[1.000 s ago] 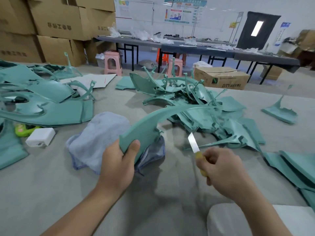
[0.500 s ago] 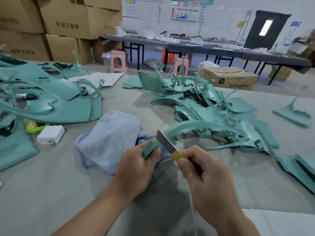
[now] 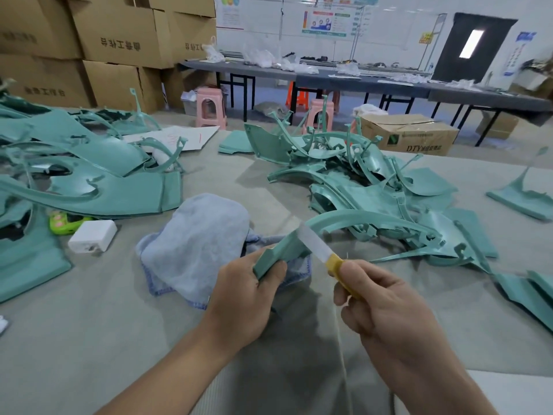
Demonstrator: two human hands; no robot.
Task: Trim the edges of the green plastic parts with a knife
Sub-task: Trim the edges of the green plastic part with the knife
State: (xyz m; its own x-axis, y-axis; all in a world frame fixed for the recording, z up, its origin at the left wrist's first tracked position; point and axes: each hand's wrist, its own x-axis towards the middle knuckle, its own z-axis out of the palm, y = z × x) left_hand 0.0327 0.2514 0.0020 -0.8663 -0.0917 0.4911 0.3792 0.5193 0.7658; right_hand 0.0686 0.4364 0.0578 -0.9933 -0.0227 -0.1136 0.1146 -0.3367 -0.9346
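Green part (image 3: 287, 250) gripped by left hand (image 3: 242, 298), right hand (image 3: 386, 310) w/ knife (image 3: 323, 253) on edge.

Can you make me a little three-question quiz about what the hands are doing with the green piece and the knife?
1. True or false: the left hand grips one end of the curved green plastic part.
2. What does the right hand hold? A) the yellow-handled knife with a pale blade B) the folded light blue cloth C) the small white rectangular box
3. Fill in: the knife's blade lies against the ____ of the curved green plastic part.

Key: 1 true. 2 A. 3 edge, close to the left hand's grip.
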